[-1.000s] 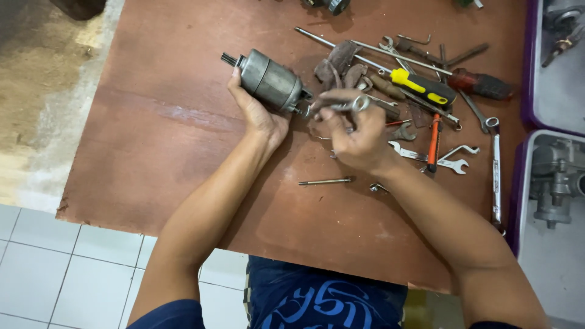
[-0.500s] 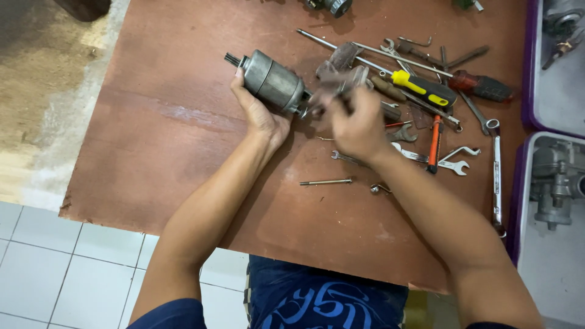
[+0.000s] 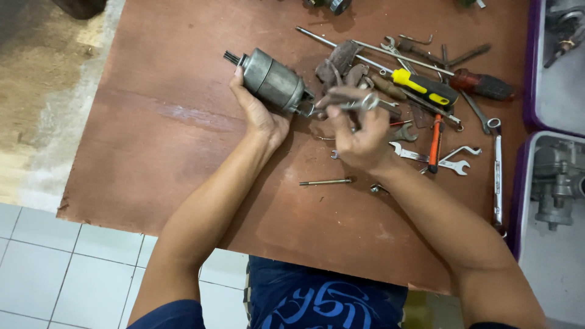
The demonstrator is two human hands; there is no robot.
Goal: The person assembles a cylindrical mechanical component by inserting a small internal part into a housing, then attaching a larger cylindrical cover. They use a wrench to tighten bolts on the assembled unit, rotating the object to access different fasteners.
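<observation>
A grey cylindrical motor [image 3: 272,80] lies on its side on the brown board [image 3: 170,140], its toothed shaft pointing left. My left hand [image 3: 259,114] cups it from below, fingers wrapped on the casing. My right hand [image 3: 361,131] grips a small metal wrench [image 3: 358,103] whose end meets the right end of the motor. A long bolt [image 3: 326,181] lies loose on the board just below my hands.
A pile of tools sits to the right: a yellow-handled screwdriver [image 3: 425,87], a red-handled one [image 3: 482,84], an orange-handled tool [image 3: 434,141], several spanners [image 3: 454,163]. Purple-rimmed trays [image 3: 528,67] with metal parts stand at the right edge. White tiled floor [image 3: 67,268] lies below.
My right hand has swung the wrench at the motor's right end, first lifting toward the tool pile and then coming back level. The left hand and the motor stay almost still.
</observation>
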